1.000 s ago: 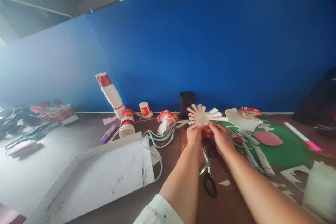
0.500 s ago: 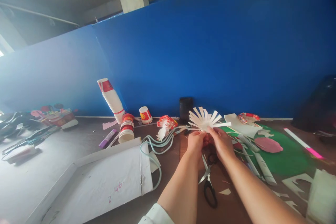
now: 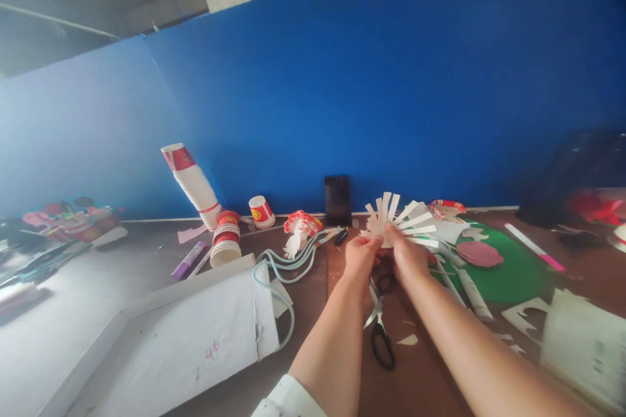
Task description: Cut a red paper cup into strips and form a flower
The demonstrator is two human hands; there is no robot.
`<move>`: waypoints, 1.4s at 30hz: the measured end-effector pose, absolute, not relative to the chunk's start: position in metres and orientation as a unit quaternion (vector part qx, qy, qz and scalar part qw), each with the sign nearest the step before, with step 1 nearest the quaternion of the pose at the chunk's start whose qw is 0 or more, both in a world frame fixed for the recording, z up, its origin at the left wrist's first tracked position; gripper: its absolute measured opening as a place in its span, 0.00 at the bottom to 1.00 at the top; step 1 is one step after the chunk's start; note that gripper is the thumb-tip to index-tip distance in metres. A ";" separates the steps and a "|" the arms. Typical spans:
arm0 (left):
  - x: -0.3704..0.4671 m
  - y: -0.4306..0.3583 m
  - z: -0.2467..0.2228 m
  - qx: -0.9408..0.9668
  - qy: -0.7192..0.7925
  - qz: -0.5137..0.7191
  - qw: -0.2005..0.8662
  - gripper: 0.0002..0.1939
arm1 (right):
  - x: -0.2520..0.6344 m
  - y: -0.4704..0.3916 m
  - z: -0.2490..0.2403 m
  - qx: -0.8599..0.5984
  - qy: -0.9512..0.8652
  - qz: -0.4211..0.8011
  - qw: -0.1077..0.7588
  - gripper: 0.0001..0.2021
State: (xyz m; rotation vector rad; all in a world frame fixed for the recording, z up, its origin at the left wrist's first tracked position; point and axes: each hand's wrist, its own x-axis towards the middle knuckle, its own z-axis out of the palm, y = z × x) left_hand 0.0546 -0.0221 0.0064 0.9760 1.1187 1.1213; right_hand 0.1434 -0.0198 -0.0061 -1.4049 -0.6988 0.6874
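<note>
Both my hands pinch a white paper cup cut into strips (image 3: 384, 225), its strips fanning outward above my fingers. My left hand (image 3: 360, 259) grips its left side near the base. On the right side, my right hand (image 3: 407, 255) presses the paper with its thumb. The underside of the paper is hidden by my fingers. Beneath my hands lie scissors (image 3: 381, 339) with black handles, their blades parted. A red and white fringed paper piece (image 3: 299, 231) sits to the left, beside a loop of pale cable (image 3: 293, 267).
A leaning stack of paper cups (image 3: 195, 189) and a single cup (image 3: 261, 212) stand near the blue wall (image 3: 342, 91). A white box lid (image 3: 171, 345) is at left. Rightward lie a green sheet (image 3: 523, 273), a pink paper disc (image 3: 480, 253) and a marker (image 3: 535, 247).
The view has turned slightly right. The cut paper has turned and tilted in my hands, so its strips now spread more to the right. Both hands keep hold of it.
</note>
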 end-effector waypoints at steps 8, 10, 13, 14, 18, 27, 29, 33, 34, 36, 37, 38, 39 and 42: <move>0.022 -0.003 0.016 0.351 0.546 0.626 0.431 0.09 | 0.137 -0.033 0.008 -0.629 -0.510 0.283 0.514 0.23; 0.011 -0.005 0.018 0.345 0.572 0.634 0.391 0.09 | 0.134 -0.051 0.011 -0.617 -0.570 0.265 0.473 0.21; -0.001 -0.012 0.018 0.373 0.597 0.618 0.350 0.09 | 0.132 -0.090 0.009 -0.550 -0.753 0.140 0.334 0.16; -0.003 -0.015 0.017 0.383 0.603 0.611 0.340 0.08 | 0.132 -0.103 0.007 -0.521 -0.794 0.099 0.297 0.15; -0.005 -0.025 0.017 0.423 0.621 0.586 0.304 0.07 | 0.139 -0.144 -0.001 -0.457 -0.857 -0.021 0.239 0.14; -0.002 -0.053 0.010 0.351 0.589 0.543 0.485 0.08 | 0.198 -0.161 0.003 -0.541 -0.815 -0.067 0.195 0.06; 0.001 -0.058 0.008 0.328 0.590 0.539 0.505 0.10 | 0.203 -0.159 0.010 -0.563 -0.801 -0.043 0.200 0.05; 0.013 -0.066 0.006 0.297 0.564 0.541 0.548 0.12 | 0.183 -0.141 0.020 -0.605 -0.722 0.144 0.302 0.17; 0.016 -0.068 0.006 0.287 0.549 0.545 0.565 0.12 | 0.175 -0.133 0.021 -0.609 -0.693 0.195 0.332 0.20; 0.022 -0.073 0.004 0.270 0.519 0.552 0.595 0.13 | 0.158 -0.114 0.019 -0.625 -0.614 0.292 0.384 0.20; 0.024 -0.075 0.004 0.268 0.508 0.551 0.605 0.13 | 0.151 -0.105 0.017 -0.626 -0.576 0.336 0.405 0.18; 0.025 -0.076 0.002 0.267 0.504 0.548 0.612 0.14 | 0.145 -0.096 0.015 -0.633 -0.542 0.349 0.429 0.16; 0.025 -0.077 0.001 0.270 0.502 0.544 0.616 0.14 | 0.140 -0.087 0.012 -0.637 -0.532 0.347 0.437 0.15; 0.023 -0.078 -0.004 0.282 0.502 0.536 0.618 0.14 | 0.132 -0.070 0.004 -0.653 -0.517 0.304 0.462 0.16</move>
